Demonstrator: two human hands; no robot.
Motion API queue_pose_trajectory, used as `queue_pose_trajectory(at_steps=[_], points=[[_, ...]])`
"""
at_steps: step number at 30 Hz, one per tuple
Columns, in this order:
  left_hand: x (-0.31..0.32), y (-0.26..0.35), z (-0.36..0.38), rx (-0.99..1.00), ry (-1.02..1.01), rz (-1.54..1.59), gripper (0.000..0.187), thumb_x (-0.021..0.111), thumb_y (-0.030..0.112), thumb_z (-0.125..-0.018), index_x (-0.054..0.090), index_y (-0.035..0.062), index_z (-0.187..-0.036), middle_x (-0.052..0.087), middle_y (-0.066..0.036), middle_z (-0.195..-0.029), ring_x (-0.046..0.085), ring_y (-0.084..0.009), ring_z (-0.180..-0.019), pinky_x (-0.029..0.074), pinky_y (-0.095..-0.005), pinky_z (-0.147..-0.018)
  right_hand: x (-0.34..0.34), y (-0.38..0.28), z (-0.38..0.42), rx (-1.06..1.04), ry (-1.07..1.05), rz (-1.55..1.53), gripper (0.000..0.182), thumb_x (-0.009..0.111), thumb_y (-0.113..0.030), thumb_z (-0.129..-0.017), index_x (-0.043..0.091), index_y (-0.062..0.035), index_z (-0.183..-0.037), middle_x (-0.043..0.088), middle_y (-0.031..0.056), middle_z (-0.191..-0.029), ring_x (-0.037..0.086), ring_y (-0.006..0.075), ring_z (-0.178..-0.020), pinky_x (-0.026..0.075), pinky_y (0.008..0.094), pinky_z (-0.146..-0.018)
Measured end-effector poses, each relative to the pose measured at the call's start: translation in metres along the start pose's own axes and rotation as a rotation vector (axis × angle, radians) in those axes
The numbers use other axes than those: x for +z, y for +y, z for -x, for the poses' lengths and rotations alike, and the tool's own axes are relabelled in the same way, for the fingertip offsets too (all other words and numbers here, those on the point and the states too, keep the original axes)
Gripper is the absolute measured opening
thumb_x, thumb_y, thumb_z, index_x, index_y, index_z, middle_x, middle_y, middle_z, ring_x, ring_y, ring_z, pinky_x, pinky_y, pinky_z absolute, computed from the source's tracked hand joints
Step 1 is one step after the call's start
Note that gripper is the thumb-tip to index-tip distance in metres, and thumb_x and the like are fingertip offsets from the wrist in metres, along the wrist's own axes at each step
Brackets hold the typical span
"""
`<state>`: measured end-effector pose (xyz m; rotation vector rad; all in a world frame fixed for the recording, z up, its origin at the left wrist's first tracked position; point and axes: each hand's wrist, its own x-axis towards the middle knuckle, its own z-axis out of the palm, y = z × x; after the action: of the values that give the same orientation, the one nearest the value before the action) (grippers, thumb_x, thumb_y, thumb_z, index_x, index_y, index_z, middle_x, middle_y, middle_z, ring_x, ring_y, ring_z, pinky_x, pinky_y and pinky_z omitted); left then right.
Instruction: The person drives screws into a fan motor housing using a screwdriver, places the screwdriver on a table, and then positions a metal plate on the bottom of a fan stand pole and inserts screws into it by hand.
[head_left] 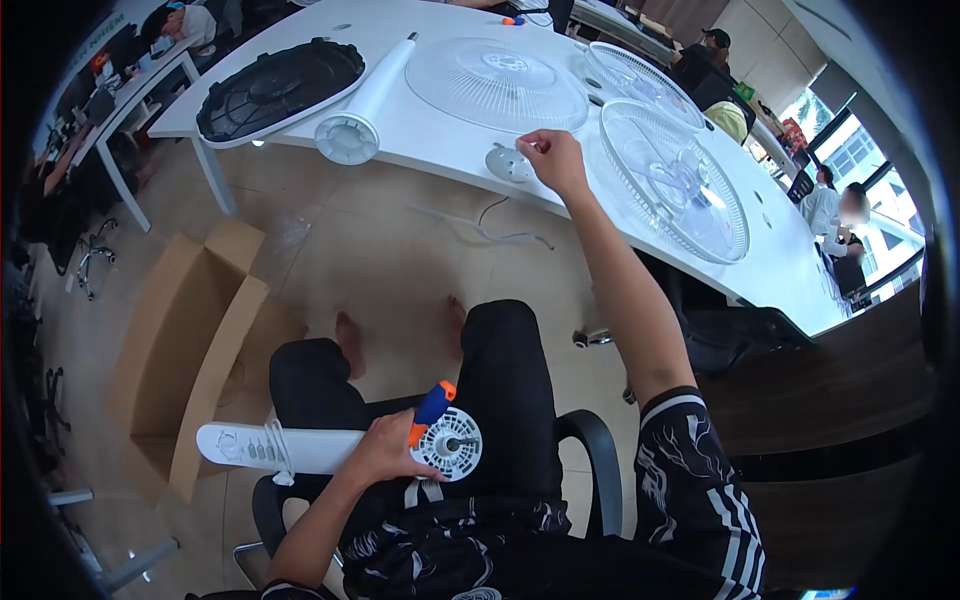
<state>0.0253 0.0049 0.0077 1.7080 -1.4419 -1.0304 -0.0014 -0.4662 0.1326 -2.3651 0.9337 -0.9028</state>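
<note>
On our lap [512, 385], our left hand [385, 447] grips the white fan body [330, 450], orange-blue tool [433, 405] right beside its fingers. Our right hand [560, 165] is pinched by a white cover [507, 164] on the table [430, 135], can't tell if it's holding anything; fan grille [470, 85] beyond.

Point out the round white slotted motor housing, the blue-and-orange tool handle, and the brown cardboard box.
Round white slotted motor housing [456, 459], head view: slotted face.
Blue-and-orange tool handle [433, 406], head view: blue middle.
Brown cardboard box [175, 335], head view: broad side panel.

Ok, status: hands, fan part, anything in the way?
Left hand holding white fan body. Right hand beside small white piece. Orange-blue tool crowding left hand.
</note>
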Motion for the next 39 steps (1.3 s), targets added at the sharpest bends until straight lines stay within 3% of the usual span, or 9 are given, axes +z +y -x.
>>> queue_pose_trajectory(at_steps=[8,13,16,18,20,22,27,31,39], points=[[-0.003,-0.005,0.003,0.045,-0.032,0.008,0.112,0.1,0.041,-0.055,0.049,-0.0056,-0.144,0.061,-0.026,-0.138,0.061,-0.04,-0.129,0.048,-0.0433,-0.112,0.04,0.035,-0.057,-0.086,-0.148,0.246,0.023,0.081,-0.033,-0.082,0.085,-0.0157,-0.097,0.078,0.0112,-0.087,0.075,0.0294,-0.081,0.059,0.0402,-0.078],[-0.005,-0.007,0.0,0.042,-0.032,-0.015,0.11,0.099,0.04,-0.054,0.051,-0.0047,-0.142,0.065,-0.024,-0.126,0.064,-0.0405,-0.119,0.05,-0.0436,-0.106,0.046,0.07,-0.078,-0.226,-0.108,0.378,0.028,0.08,-0.039,-0.084,0.084,-0.0216,-0.105,0.08,0.0094,-0.095,0.076,0.0316,-0.089,0.059,0.0428,-0.083],[-0.007,-0.004,0.0,0.011,-0.006,-0.002,0.108,0.1,0.037,-0.053,0.052,-0.0022,-0.141,0.067,-0.023,-0.124,0.065,-0.0404,-0.117,0.051,-0.0442,-0.104,0.012,0.007,-0.031,-0.157,0.093,0.088,0.032,0.079,-0.028,-0.089,0.08,-0.0007,-0.107,0.07,0.0119,-0.067,0.06,0.0148,-0.058,0.047,0.0355,-0.056],[-0.001,-0.01,0.003,0.016,0.0,0.008,0.107,0.1,0.037,-0.053,0.053,-0.0019,-0.141,0.067,-0.022,-0.123,0.065,-0.0401,-0.117,0.051,-0.0445,-0.104,-0.011,-0.044,0.027,-0.142,0.16,-0.036,0.032,0.073,-0.026,-0.096,0.078,0.0027,-0.111,0.062,0.0003,-0.068,0.051,0.0087,-0.062,0.042,0.0291,-0.058],[0.0,-0.011,0.001,0.041,0.009,0.012,0.106,0.1,0.037,-0.052,0.053,-0.0016,-0.14,0.067,-0.022,-0.122,0.065,-0.0398,-0.116,0.051,-0.0449,-0.104,-0.022,-0.031,0.067,-0.102,0.125,-0.218,0.032,0.076,-0.032,-0.095,0.08,-0.0046,-0.113,0.078,0.0047,-0.091,0.07,0.0128,-0.084,0.053,0.0287,-0.075],[-0.004,-0.005,0.0,0.01,-0.007,-0.011,0.105,0.1,0.036,-0.052,0.054,-0.0014,-0.139,0.067,-0.021,-0.124,0.065,-0.0392,-0.117,0.051,-0.0449,-0.104,-0.029,-0.071,0.142,-0.07,0.017,-0.355,0.033,0.075,-0.027,-0.098,0.077,0.002,-0.112,0.072,0.0003,-0.088,0.064,0.0064,-0.085,0.049,0.0226,-0.076],[0.004,-0.01,0.0,0.003,-0.01,-0.021,0.099,0.101,0.036,-0.051,0.059,-0.0007,-0.132,0.071,-0.02,-0.119,0.067,-0.0393,-0.114,0.052,-0.0442,-0.102,0.004,-0.092,0.248,-0.105,-0.568,-0.335,0.047,0.085,-0.039,-0.086,0.075,-0.0043,-0.116,0.071,0.0105,-0.095,0.067,0.019,-0.085,0.055,0.0317,-0.076],[0.005,-0.006,0.0,0.056,0.006,-0.045,0.095,0.101,0.038,-0.052,0.06,-0.002,-0.127,0.071,-0.021,-0.116,0.067,-0.0393,-0.112,0.052,-0.0443,-0.101,0.031,-0.101,0.264,-0.321,-0.767,-0.328,0.052,0.085,-0.04,-0.083,0.073,-0.0064,-0.121,0.071,0.0162,-0.1,0.07,0.0285,-0.09,0.058,0.0397,-0.076],[0.001,0.0,0.001,0.007,-0.003,-0.083,0.086,0.101,0.041,-0.053,0.062,-0.0026,-0.116,0.072,-0.021,-0.107,0.069,-0.0398,-0.104,0.053,-0.0453,-0.096,0.042,-0.111,0.262,-0.308,-1.186,-0.224,0.038,0.082,-0.033,-0.085,0.077,-0.0019,-0.106,0.076,0.0165,-0.085,0.074,0.034,-0.082,0.058,0.0427,-0.078]])
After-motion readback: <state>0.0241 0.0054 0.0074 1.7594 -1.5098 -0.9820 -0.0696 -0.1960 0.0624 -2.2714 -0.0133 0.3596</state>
